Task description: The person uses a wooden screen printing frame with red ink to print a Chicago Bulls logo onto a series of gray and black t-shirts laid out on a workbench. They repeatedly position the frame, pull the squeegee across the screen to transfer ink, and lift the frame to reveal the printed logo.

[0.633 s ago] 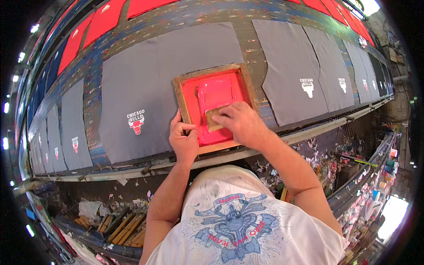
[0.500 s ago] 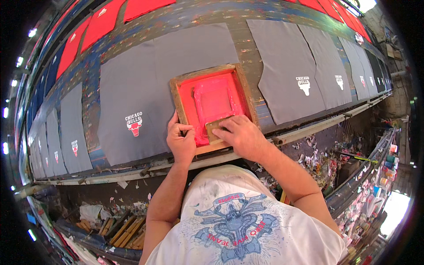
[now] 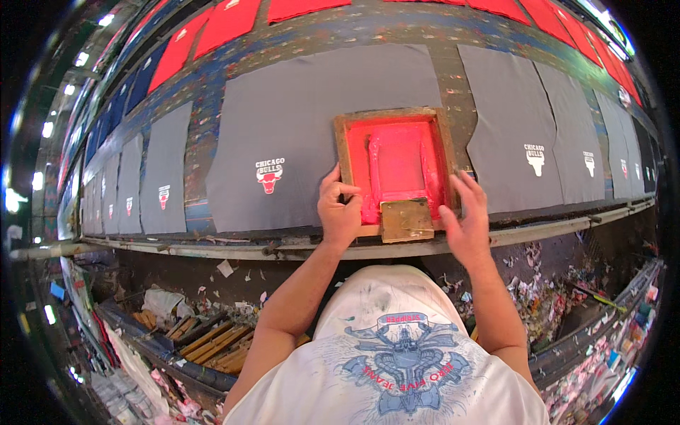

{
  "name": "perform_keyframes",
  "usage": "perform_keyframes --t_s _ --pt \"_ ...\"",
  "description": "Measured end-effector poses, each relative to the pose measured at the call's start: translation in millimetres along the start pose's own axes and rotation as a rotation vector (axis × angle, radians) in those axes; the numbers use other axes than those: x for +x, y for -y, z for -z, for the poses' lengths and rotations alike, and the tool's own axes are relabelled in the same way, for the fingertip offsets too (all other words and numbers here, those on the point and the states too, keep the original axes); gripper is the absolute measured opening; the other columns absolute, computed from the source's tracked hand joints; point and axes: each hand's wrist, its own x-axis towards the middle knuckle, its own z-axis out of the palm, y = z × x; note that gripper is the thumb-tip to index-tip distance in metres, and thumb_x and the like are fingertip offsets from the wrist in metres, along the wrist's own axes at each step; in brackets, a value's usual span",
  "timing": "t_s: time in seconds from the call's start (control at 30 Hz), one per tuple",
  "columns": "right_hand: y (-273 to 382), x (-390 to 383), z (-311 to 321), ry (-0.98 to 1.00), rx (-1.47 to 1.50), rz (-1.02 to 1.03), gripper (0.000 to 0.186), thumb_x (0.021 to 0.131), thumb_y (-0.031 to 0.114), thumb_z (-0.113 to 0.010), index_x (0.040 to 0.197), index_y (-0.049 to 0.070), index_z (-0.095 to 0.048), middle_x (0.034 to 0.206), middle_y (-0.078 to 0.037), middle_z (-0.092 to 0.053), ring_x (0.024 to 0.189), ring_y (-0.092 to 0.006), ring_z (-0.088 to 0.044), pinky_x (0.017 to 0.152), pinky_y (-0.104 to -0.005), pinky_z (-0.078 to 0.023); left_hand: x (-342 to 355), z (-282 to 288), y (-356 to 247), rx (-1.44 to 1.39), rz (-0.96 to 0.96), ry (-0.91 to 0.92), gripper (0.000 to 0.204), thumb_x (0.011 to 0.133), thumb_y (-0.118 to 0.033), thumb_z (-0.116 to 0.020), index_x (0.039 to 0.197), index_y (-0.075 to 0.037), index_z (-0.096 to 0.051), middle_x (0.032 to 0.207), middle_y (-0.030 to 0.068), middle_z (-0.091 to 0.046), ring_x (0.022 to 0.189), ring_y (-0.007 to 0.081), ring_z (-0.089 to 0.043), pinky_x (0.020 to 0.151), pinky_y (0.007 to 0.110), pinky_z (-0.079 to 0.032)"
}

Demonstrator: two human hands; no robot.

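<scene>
A wooden-framed printing screen (image 3: 342, 152) with red-pink ink inside lies on a grey cloth piece (image 3: 297, 106). My left hand (image 3: 340, 212) is closed on the screen's near left corner, with its fingers curled at the wooden edge. At the right side of the frame is my right hand (image 3: 467, 216), its fingers apart and nothing held in them. A flat, ink-stained squeegee (image 3: 407, 221) leans on the near edge of the screen, free of both hands. Left of the screen, the grey cloth carries a white and red bull's-head print (image 3: 269, 177).
More grey pieces with prints (image 3: 506, 127) lie along the long table to both sides. Red pieces (image 3: 227, 28) line its far side. A metal rail (image 3: 297, 251) runs along the near edge. Below are wooden frames (image 3: 216, 343) and scattered scraps (image 3: 538, 294).
My right hand has let go of the squeegee and moved right to the frame's side, fingers opening. The squeegee now rests on the near edge. The view has shifted left.
</scene>
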Motion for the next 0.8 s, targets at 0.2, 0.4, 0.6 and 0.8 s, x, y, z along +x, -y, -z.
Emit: perform_keyframes --t_s 0.2,0.4,0.6,0.8 --pt "-25 -9 5 0.175 0.288 -0.255 0.065 0.095 0.006 -0.085 0.158 0.005 -0.067 0.166 -0.026 -0.058 0.160 -0.0410 -0.052 0.134 -0.0488 -0.039 1 1 -13 0.047 -0.057 0.001 0.017 0.087 0.011 -0.081 0.091 -0.005 -0.077 0.162 0.0289 -0.066 0.143 0.0363 -0.069 0.113 0.041 -0.056" --pt "-4 -18 18 0.072 0.366 -0.155 0.061 0.094 0.012 -0.086 0.154 0.007 -0.071 0.170 -0.027 -0.055 0.160 -0.0416 -0.051 0.134 -0.0524 -0.038 0 8 -38 0.114 -0.221 -0.035 0.018 0.086 0.011 -0.082 0.091 -0.005 -0.077 0.162 0.0309 -0.064 0.144 0.0386 -0.068 0.113 0.041 -0.056" --pt "19 -12 33 0.046 0.407 -0.013 0.056 0.089 0.012 -0.085 0.145 0.008 -0.078 0.173 -0.026 -0.054 0.160 -0.0421 -0.052 0.134 -0.0532 -0.038 4 38 -57 0.028 -0.102 -0.073 0.021 0.086 0.013 -0.082 0.096 -0.005 -0.079 0.163 0.0281 -0.064 0.144 0.0325 -0.069 0.111 0.039 -0.057" --pt "43 -9 17 0.263 0.631 0.200 0.059 0.093 0.019 -0.085 0.150 0.008 -0.077 0.184 -0.030 -0.039 0.170 -0.0439 -0.041 0.136 -0.0556 -0.034 -4 125 -71 0.077 -0.096 -0.135 0.024 0.089 0.017 -0.079 0.103 -0.002 -0.077 0.166 0.0259 -0.062 0.143 0.0329 -0.068 0.115 0.042 -0.057"
